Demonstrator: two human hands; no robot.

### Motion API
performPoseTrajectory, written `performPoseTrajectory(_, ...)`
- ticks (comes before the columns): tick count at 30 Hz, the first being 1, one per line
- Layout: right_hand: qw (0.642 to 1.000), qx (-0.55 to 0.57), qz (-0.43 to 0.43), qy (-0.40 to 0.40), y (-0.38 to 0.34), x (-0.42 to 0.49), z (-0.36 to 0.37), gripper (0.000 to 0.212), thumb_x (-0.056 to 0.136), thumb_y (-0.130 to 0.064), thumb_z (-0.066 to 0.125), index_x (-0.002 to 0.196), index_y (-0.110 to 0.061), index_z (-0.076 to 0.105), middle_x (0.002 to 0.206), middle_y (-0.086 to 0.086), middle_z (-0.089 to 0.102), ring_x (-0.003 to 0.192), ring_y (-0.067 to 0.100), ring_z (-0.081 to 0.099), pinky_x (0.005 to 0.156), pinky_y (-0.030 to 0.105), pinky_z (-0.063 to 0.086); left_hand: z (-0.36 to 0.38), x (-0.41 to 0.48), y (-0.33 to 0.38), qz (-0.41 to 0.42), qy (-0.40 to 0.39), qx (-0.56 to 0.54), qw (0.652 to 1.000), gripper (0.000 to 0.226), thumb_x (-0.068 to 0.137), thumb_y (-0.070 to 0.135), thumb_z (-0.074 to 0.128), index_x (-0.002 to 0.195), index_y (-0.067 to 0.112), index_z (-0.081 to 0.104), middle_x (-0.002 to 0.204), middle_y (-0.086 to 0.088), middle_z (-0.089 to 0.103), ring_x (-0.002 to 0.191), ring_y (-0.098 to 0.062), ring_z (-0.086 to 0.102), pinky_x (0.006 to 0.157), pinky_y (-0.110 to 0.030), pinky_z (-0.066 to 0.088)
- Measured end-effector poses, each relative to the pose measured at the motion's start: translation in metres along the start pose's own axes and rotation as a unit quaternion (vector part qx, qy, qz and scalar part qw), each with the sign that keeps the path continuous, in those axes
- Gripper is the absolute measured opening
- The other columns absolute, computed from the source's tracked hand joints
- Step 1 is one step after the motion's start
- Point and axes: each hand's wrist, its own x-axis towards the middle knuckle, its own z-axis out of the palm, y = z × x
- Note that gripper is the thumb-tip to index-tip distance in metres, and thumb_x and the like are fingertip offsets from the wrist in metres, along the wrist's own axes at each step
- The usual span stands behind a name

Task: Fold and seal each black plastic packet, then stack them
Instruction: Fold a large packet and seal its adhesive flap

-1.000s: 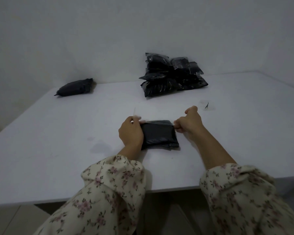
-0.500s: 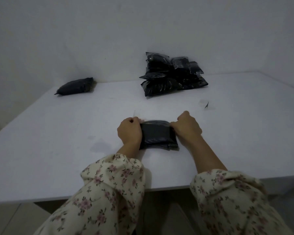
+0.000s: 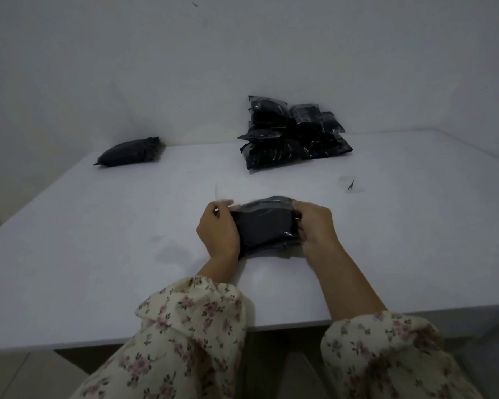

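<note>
A black plastic packet (image 3: 264,226) lies near the front middle of the white table (image 3: 98,240). My left hand (image 3: 218,230) grips its left end and pinches a thin clear strip that sticks up from the top corner. My right hand (image 3: 314,226) grips the packet's right end, fingers curled over the edge. The packet's far edge is lifted slightly between both hands. A pile of several shiny black packets (image 3: 291,133) leans against the back wall. A single black packet (image 3: 130,152) lies at the back left.
A small dark scrap on a clear bit of film (image 3: 350,184) lies to the right, behind my right hand. The table's front edge runs just past my floral sleeves. White walls close the table's back and right sides.
My right hand has slid from the packet's top right corner down onto its right end. The packet's far edge has lifted and the left hand has raised the clear strip.
</note>
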Motion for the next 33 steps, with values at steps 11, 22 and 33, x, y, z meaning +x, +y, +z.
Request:
performPoseTrajectory(11, 0.976, -0.008, -0.218, 0.002, 0.008, -0.008, 0.026, 0.019, 0.099, -0.017, 0.048, 0.103, -0.013, 0.065, 0.102, 0.008, 0.068, 0.101, 0.024, 0.063, 0.09, 0.039, 0.053, 0.002, 0.004, 0.01, 0.003, 0.042, -0.167, 0.985, 0.023, 0.098, 0.021, 0.046, 0.085, 0.022, 0.065, 0.08, 0.017, 0.063, 0.075, 0.009, 0.055, 0.066, -0.002, 0.039)
performPoseTrajectory(22, 0.99, -0.054, -0.115, 0.058, 0.002, 0.01, 0.04, 0.041, 0.098, -0.045, 0.04, 0.101, -0.011, 0.063, 0.101, 0.009, 0.065, 0.096, 0.026, 0.062, 0.088, 0.043, 0.052, 0.02, 0.008, 0.009, -0.032, -0.001, -0.23, 0.973, 0.024, 0.098, 0.029, 0.044, 0.084, 0.028, 0.063, 0.084, 0.005, 0.075, 0.099, -0.019, 0.065, 0.097, -0.038, 0.047)
performPoseTrajectory(33, 0.982, 0.015, -0.185, -0.034, 0.006, 0.009, 0.022, 0.01, 0.091, -0.019, 0.062, 0.094, -0.013, 0.069, 0.088, 0.001, 0.07, 0.089, 0.019, 0.065, 0.086, 0.036, 0.054, 0.009, 0.014, 0.019, -0.086, 0.002, -0.227, 0.97, 0.03, 0.093, 0.028, 0.055, 0.066, 0.03, 0.068, 0.075, 0.007, 0.068, 0.082, -0.014, 0.062, 0.081, -0.029, 0.049)
